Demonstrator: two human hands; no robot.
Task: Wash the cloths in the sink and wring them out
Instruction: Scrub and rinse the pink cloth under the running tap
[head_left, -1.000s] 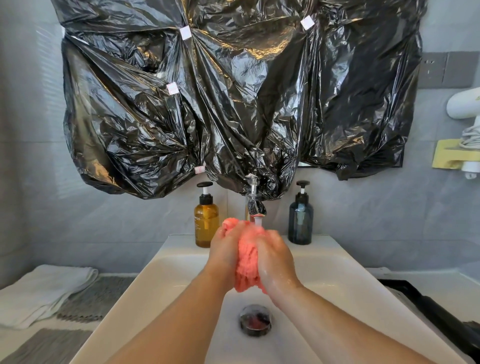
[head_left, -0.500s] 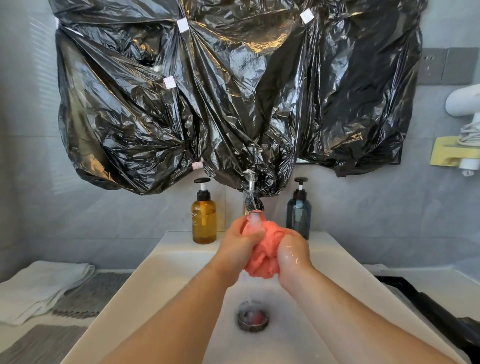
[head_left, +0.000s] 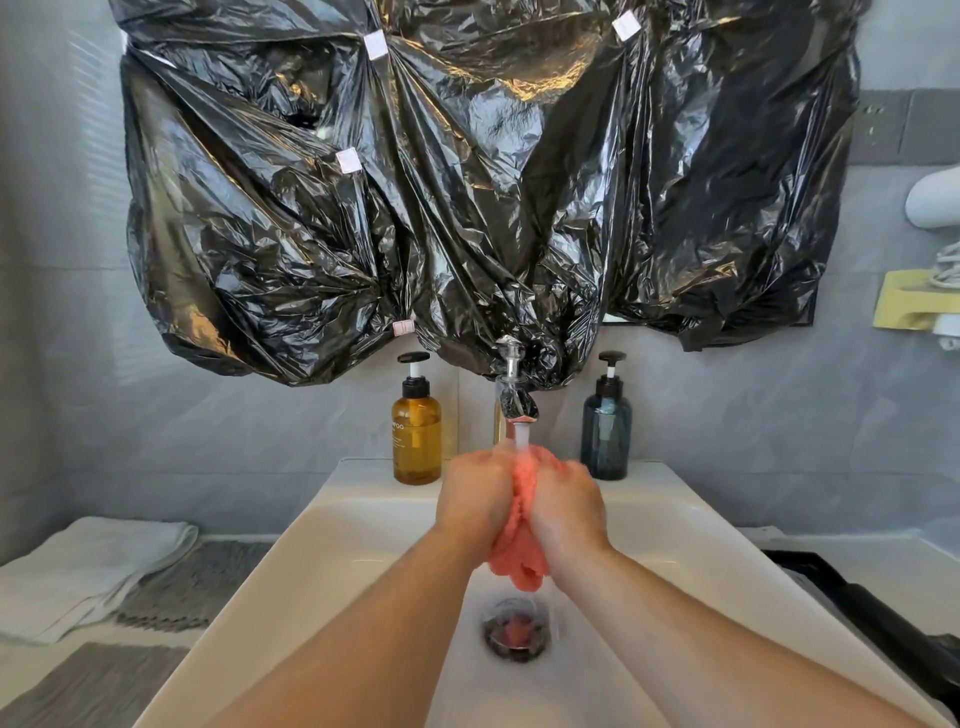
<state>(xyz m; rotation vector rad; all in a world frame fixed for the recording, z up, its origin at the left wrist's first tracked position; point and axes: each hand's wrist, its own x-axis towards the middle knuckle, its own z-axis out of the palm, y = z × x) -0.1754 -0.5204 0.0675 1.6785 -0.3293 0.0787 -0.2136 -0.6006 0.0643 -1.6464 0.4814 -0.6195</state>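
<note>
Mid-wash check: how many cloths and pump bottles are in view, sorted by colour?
Pink cloth: 1, gripped by the left hand and right hand under the tap
White cloth: 1
Grey cloths: 2
Amber pump bottle: 1
Dark blue pump bottle: 1
Total: 6

Grey tiled walls (head_left: 727, 415) enclose the room, with crumpled black plastic sheeting (head_left: 467, 208) fixed across the back one by small white tape squares (head_left: 375, 44), an amber pump bottle (head_left: 416, 436) and a dark blue pump bottle (head_left: 606, 436) standing below it, grey socket plates (head_left: 904, 127) at upper right, and banded daylight on the left wall.
</note>
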